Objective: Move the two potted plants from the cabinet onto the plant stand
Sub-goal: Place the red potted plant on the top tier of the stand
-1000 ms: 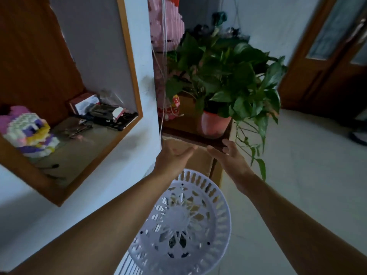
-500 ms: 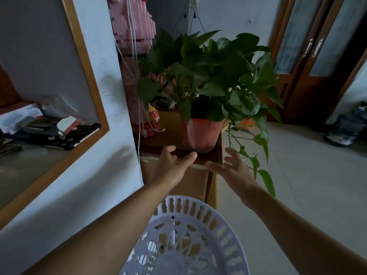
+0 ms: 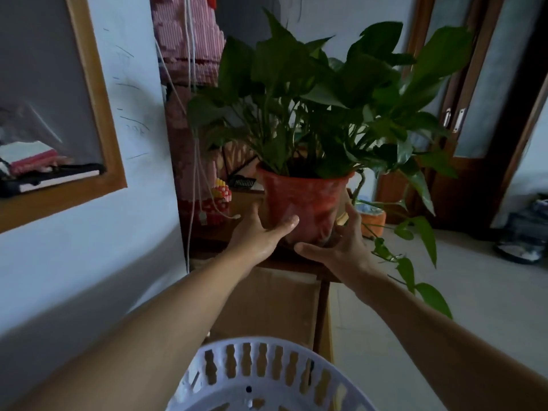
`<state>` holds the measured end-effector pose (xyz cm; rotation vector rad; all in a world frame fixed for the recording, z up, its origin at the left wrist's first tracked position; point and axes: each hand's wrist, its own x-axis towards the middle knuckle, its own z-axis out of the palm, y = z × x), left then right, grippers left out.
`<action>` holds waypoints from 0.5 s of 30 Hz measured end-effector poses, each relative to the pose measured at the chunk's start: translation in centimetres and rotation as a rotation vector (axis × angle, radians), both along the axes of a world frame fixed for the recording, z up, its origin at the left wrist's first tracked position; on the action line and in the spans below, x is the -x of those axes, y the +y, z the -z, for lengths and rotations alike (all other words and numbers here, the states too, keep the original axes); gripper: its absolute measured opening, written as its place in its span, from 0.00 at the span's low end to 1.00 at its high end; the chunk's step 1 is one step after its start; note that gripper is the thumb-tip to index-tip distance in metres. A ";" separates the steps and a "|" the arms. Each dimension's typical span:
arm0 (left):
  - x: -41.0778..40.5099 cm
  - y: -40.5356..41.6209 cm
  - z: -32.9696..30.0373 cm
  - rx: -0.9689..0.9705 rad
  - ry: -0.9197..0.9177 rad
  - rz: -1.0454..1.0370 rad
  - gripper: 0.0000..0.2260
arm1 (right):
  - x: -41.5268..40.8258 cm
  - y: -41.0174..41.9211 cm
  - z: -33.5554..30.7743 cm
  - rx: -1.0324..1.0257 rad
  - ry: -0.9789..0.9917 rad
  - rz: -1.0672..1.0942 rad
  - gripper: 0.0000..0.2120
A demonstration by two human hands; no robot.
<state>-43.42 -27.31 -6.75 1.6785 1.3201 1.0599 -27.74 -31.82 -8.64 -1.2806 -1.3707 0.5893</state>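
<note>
A leafy green plant (image 3: 326, 84) grows in a red plastic pot (image 3: 302, 200) that stands on the dark wooden cabinet top (image 3: 207, 243). My left hand (image 3: 255, 235) cups the pot's left side, thumb laid across its front. My right hand (image 3: 341, 247) wraps the lower right side, fingers up along the wall. A smaller orange pot (image 3: 374, 221) sits behind, to the right, partly hidden by trailing vines. The round white perforated plant stand (image 3: 267, 372) is directly below my arms at the bottom edge.
A wood-framed wall niche (image 3: 99, 120) with books is on the left. A pink block figure (image 3: 189, 40) and hanging cables (image 3: 194, 173) crowd the cabinet's left. Wooden doors (image 3: 474, 161) stand behind, and tiled floor (image 3: 489, 292) spreads right, with dark items (image 3: 525, 232) on it.
Both hands have moved forward from in front of the cabinet edge and closed onto the red pot's sides. The view has come closer to the plant.
</note>
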 end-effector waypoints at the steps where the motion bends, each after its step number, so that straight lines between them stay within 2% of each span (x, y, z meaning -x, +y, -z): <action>1: -0.2 0.7 0.2 -0.020 -0.006 0.007 0.43 | -0.2 0.7 0.3 -0.012 -0.033 0.014 0.61; 3: -0.6 1.8 0.4 -0.051 -0.024 0.047 0.43 | -0.5 1.8 0.7 -0.018 -0.089 0.046 0.66; 7: -1.2 3.7 0.9 -0.102 -0.097 0.134 0.39 | -0.8 3.8 1.3 -0.076 -0.142 0.071 0.67; 12: -1.2 5.1 0.9 -0.124 -0.172 0.221 0.45 | -0.6 5.3 1.9 -0.149 -0.178 0.086 0.71; 15: -1.3 5.5 1.0 -0.119 -0.221 0.273 0.46 | -0.4 5.8 2.1 -0.174 -0.219 0.135 0.71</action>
